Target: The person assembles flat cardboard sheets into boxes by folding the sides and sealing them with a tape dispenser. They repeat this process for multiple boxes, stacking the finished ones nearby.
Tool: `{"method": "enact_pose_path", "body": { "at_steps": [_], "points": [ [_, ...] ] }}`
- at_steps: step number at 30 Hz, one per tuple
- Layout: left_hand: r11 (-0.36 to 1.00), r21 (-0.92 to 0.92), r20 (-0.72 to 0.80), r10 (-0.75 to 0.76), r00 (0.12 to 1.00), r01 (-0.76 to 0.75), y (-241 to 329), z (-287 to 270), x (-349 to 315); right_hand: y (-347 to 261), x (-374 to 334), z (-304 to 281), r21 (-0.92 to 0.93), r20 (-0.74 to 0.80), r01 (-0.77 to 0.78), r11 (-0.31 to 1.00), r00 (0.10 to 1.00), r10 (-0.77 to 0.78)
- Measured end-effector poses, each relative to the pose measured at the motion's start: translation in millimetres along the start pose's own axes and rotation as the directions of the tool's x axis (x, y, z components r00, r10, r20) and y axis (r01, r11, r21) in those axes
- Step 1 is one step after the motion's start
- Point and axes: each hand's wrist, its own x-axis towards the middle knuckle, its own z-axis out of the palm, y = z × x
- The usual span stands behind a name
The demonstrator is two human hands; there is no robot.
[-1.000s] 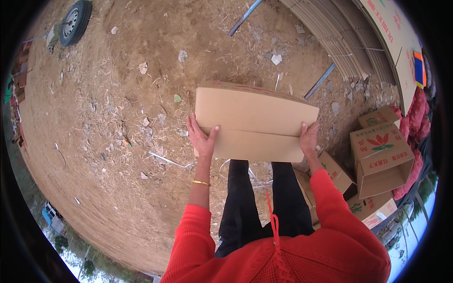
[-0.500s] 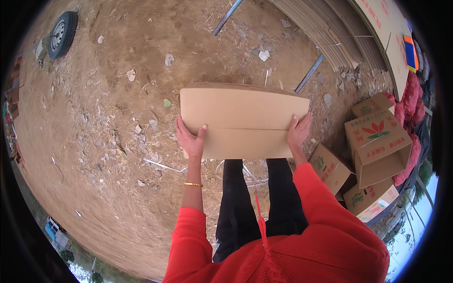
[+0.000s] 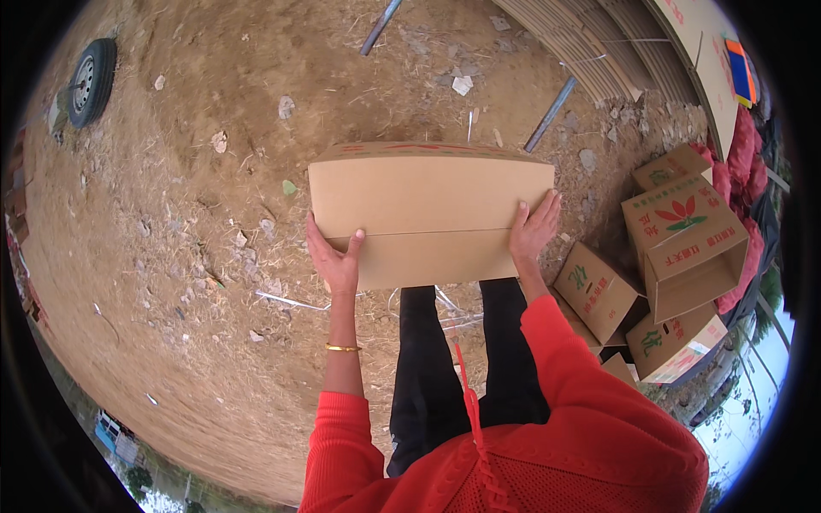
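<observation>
A brown cardboard box (image 3: 432, 195) is held up in front of my legs, its two plain flaps folded flat and meeting along a seam. Red print shows on its far side. My left hand (image 3: 334, 259) grips the left end, thumb on the near flap and fingers round the side. At the right end my right hand (image 3: 534, 231) clasps it the same way, thumb near the seam. Both palms press inward on the box. What lies under it is hidden.
Several open cardboard boxes (image 3: 684, 244) are heaped at the right beside pink mesh sacks (image 3: 746, 154). Flattened cardboard (image 3: 611, 51) is stacked at the upper right, near a metal pole (image 3: 550, 114). A wheel (image 3: 91, 83) stands far left on the littered dirt ground (image 3: 197, 197).
The box, with both hands on it, has shifted slightly left and tipped so more of its printed far side shows. The surroundings have shifted a little in view.
</observation>
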Motion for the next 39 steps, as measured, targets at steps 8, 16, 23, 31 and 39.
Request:
{"method": "enact_pose_path", "body": {
  "at_steps": [8, 16, 23, 31, 39],
  "points": [
    [0.966, 0.257, -0.074, 0.036, 0.997, -0.016, -9, 13, 2, -6, 6, 13, 0.025, -0.012, -0.04, 0.999, 0.999, 0.04],
    [0.925, 0.378, -0.089, 0.074, 0.993, -0.035, -5, 18, 0, -4, 8, 18, 0.019, -0.051, -0.007, 1.0, 0.999, 0.008],
    [0.941, 0.315, -0.107, -0.093, 0.99, 0.122, 5, 18, 0, 7, 11, -6, 0.295, 0.157, -0.081, 0.952, 0.987, 0.035],
    [0.956, 0.259, -0.097, -0.114, 0.989, 0.136, 2, 16, 6, 49, 11, 26, 0.279, 0.262, -0.38, 0.882, 0.914, 0.311],
    [0.881, 0.474, -0.164, 0.08, 0.983, 0.008, 2, 38, -12, 40, 14, 14, 0.221, 0.246, -0.395, 0.892, 0.907, 0.341]
  ]
}}
